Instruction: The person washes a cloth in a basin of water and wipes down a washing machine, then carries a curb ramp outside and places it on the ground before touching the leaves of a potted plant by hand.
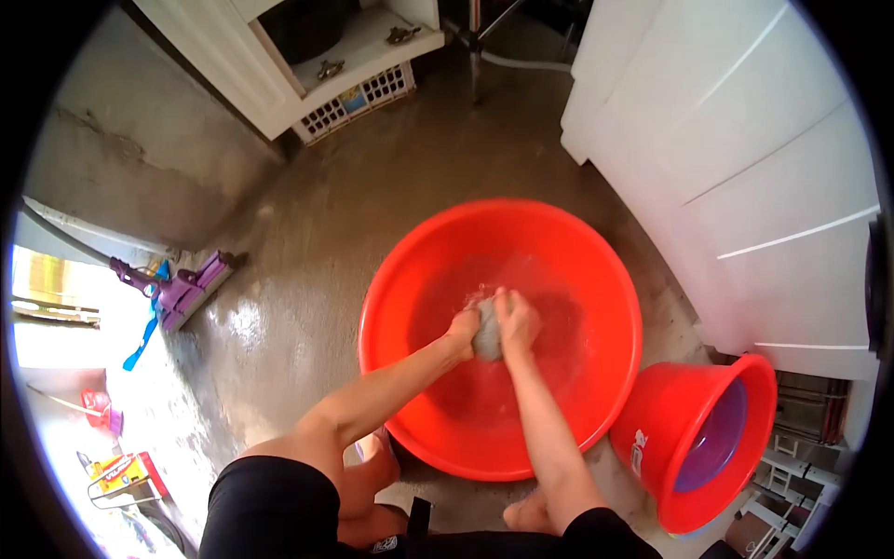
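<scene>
Red plastic is forming the wide round basin (pixel 605 303) in front of you, and shallow water is covering its bottom. Over the middle of that basin, you are holding a grey cloth wad (pixel 487 337), bunched up small between your two hands. Your left hand (pixel 463 328) is pressing against its left side, while your right hand (pixel 518 321) is closing on it from the right, fingers pointing away from you. Both grips are gripping the same wad, and water is splashing just beyond it. Whether its underside is meeting the water, you cannot tell from this angle.

Just right of the basin, a red bucket (pixel 647 438) is sitting close by, with a purple tub (pixel 712 443) nesting inside it. Wet concrete floor (pixel 298 233) is shining around you. Well off to the left, a purple floor-cleaning head (pixel 193 291) is resting near the wall, a blue strip (pixel 144 337) hanging beside it. Farther ahead, a white lattice basket (pixel 389 86) is sitting beneath a white cabinet (pixel 219 65).
</scene>
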A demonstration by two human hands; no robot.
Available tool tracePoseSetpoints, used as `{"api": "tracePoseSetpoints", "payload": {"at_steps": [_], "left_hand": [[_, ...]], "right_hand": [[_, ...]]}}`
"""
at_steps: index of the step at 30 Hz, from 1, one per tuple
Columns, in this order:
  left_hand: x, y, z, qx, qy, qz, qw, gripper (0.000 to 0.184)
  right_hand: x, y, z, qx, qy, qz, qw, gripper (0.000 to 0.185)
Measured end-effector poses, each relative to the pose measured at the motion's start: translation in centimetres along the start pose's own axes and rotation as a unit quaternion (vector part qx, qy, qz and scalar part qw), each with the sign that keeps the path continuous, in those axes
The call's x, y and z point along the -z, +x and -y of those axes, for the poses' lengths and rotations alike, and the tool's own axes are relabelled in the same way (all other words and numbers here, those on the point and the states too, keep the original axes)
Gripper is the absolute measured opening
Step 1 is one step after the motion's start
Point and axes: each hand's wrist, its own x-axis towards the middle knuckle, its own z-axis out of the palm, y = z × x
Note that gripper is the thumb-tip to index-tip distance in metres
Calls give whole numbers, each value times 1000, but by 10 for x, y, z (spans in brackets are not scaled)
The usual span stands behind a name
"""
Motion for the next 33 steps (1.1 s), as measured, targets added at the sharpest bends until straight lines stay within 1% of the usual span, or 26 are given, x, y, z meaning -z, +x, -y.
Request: {"api": "tracePoseSetpoints", "payload": {"at_steps": [1,2,3,4,6,7,8,9,10,11,12,13,14,17,19,21,23,24,25,26,27,28,29,30,31,33], "left_hand": [[1,-4,-23,143,-251,-1,958,32],[2,-5,-33,268,-478,-5,837,34],[-3,-4,-28,256,-433,-49,863,39],[9,-10,-38,286,-416,-35,863,41],[38,-16,-55,342,-378,-4,860,48],[31,-10,-36,380,-375,-43,844,49],[30,-8,-32,378,-425,-21,822,49],[34,-3,-37,377,-473,2,796,49],[35,3,-30,367,-510,24,778,50],[36,8,-22,358,-544,46,758,51],[39,20,-3,329,-564,65,755,52],[48,25,8,339,-637,115,683,43],[51,27,36,150,-748,331,555,36],[30,35,87,170,-698,286,635,30],[28,12,46,194,-668,204,689,31],[24,-11,-9,213,-634,121,733,32],[15,-27,-39,286,-577,74,762,36],[5,-28,-44,300,-547,62,779,37],[0,-25,-46,319,-515,51,794,37],[11,-25,-64,307,-466,24,830,34],[20,-16,-62,294,-473,43,829,33],[31,-6,-51,291,-472,79,828,33],[58,-11,-63,269,-394,117,871,37],[64,2,-47,316,-396,64,859,45],[75,6,-46,332,-371,106,861,52],[72,1,-47,341,-419,118,833,54]], "right_hand": [[2,9,-13,11,-5,38,999,36],[8,15,-19,59,-36,2,998,31],[16,22,-25,111,-69,-36,991,27],[23,25,-36,73,-95,-17,993,32],[14,20,-49,-90,-157,-101,978,43],[10,12,-50,-74,-176,-61,980,47],[2,1,-47,-60,-195,-22,979,51],[-10,-8,-40,-10,-104,-25,994,45],[-17,-8,-35,63,82,37,994,39],[-16,-20,-13,10,165,80,983,35],[-12,-27,8,43,204,86,974,30],[-1,-36,35,58,244,122,960,26],[10,-44,61,138,229,129,955,23],[19,-62,83,184,213,117,952,18],[21,-56,81,200,191,95,956,19],[15,-30,57,147,205,36,967,23],[10,2,14,86,62,19,994,32],[2,17,-16,137,-40,-20,990,34],[7,24,-29,131,-91,-16,987,34],[6,34,-52,185,-91,-65,976,31],[18,37,-56,167,-58,-61,982,29],[18,40,-76,128,-129,-61,981,31],[25,39,-77,61,-121,-44,990,36],[22,32,-81,21,-162,-57,985,46],[10,20,-86,42,-219,-64,973,52],[-12,8,-80,91,-118,-20,989,49]]}}
